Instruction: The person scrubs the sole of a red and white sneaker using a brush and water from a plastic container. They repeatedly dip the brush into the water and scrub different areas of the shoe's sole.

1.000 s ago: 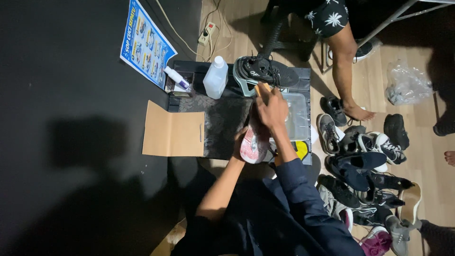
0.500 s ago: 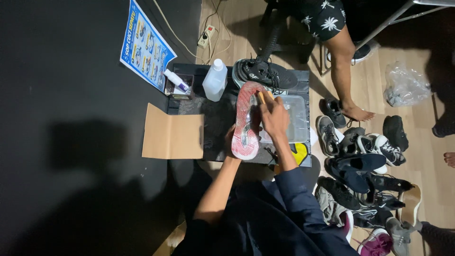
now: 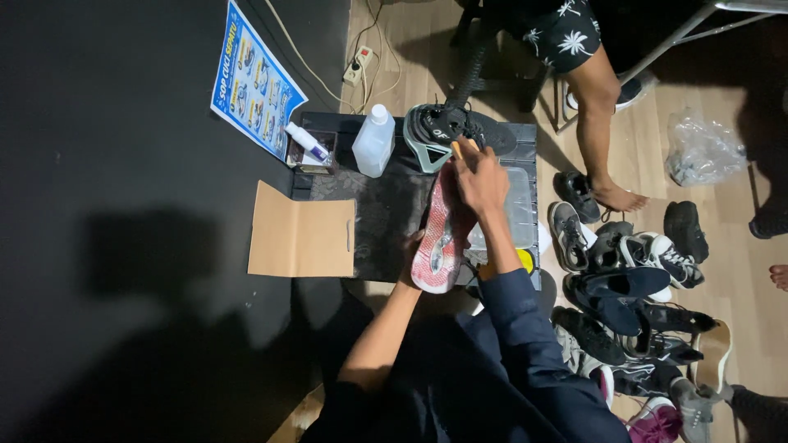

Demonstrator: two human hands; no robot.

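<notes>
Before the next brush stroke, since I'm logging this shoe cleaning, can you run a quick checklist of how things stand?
1. Left hand grips the shoe: ok.
2. Red sole faces up: ok.
3. Right hand holds the brush at the shoe's far end: ok.
4. Dark mat lies under the work: ok.
5. Clear bottle stands upright, apart from the hands: ok.
6. Bristles touching the sole: cannot tell.

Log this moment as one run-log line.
left hand: holds red-soled shoe, sole up | right hand: brush at shoe's toe | nearby: white bottle, cardboard
</notes>
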